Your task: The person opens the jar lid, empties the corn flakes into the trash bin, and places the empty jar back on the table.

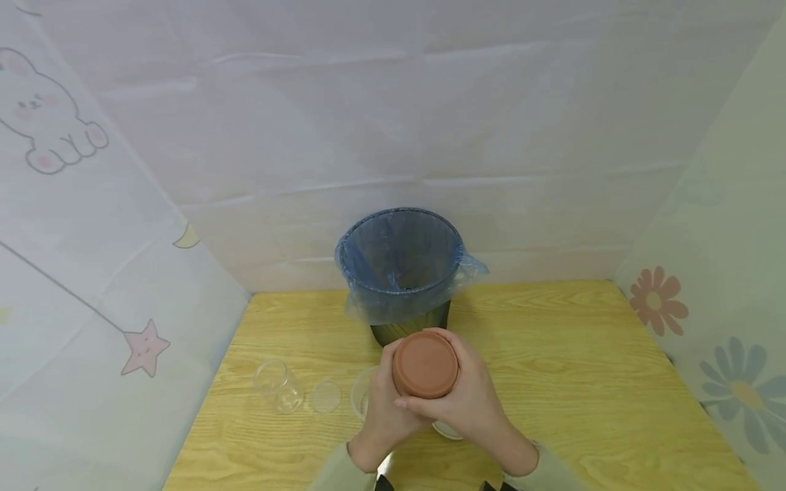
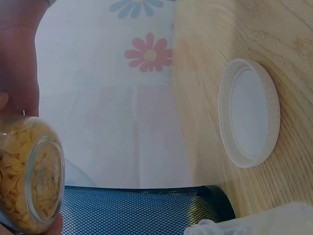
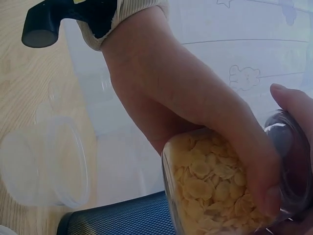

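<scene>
Both hands hold one clear jar of pale yellow flakes (image 3: 205,188), with its round terracotta-coloured lid (image 1: 426,365) facing up toward the head camera. My left hand (image 1: 388,409) grips the jar from the left side. From the other side my right hand (image 1: 467,392) wraps round it, thumb lying across the front below the lid. Flakes show through the glass base of the jar (image 2: 44,178) in the left wrist view. On the table below lies a white round lid (image 2: 249,112), mostly covered by the right hand in the head view.
A mesh bin (image 1: 411,327) lined with a blue plastic bag (image 1: 399,307) stands just beyond the hands, near the back wall. To the left are a translucent tub (image 3: 44,161), a clear round disc (image 1: 325,395) and a clear cylindrical container (image 1: 279,385).
</scene>
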`<state>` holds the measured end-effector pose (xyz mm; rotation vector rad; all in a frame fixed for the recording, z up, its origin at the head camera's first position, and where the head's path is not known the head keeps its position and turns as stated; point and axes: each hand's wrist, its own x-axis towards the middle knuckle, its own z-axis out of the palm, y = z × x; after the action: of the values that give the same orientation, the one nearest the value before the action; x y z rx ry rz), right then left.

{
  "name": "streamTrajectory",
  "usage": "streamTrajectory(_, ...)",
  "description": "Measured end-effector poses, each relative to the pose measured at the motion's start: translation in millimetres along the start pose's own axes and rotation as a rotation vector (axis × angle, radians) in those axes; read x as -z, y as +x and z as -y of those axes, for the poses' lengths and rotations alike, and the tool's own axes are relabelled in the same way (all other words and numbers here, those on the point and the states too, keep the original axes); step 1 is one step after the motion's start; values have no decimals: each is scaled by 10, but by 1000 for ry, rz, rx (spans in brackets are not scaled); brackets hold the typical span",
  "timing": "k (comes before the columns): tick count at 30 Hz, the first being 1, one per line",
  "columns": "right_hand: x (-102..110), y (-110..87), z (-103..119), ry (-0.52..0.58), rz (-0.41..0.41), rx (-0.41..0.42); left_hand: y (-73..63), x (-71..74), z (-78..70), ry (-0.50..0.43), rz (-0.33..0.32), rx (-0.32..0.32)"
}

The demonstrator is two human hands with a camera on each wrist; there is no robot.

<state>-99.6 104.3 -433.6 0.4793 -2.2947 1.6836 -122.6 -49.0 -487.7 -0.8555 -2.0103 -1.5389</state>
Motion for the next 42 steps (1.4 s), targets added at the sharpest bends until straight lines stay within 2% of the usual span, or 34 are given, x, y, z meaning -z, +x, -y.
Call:
streamTrajectory(15, -8, -24, -54, 7, -21, 58, -12, 3, -22, 40, 6, -11)
streamTrajectory(31, 8, -7, -84, 125, -1, 135, 34, 10, -40, 70, 8, -67)
streamTrajectory(37, 9, 9, -100, 155, 11, 163, 43, 27, -39, 74, 26, -63)
streamTrajectory(39, 24, 25, -113, 185, 37, 198, 49, 39, -45, 34, 51, -61)
streamTrajectory(42, 77, 56, -139, 261, 136, 269, 40, 67, -53, -104, 128, -67)
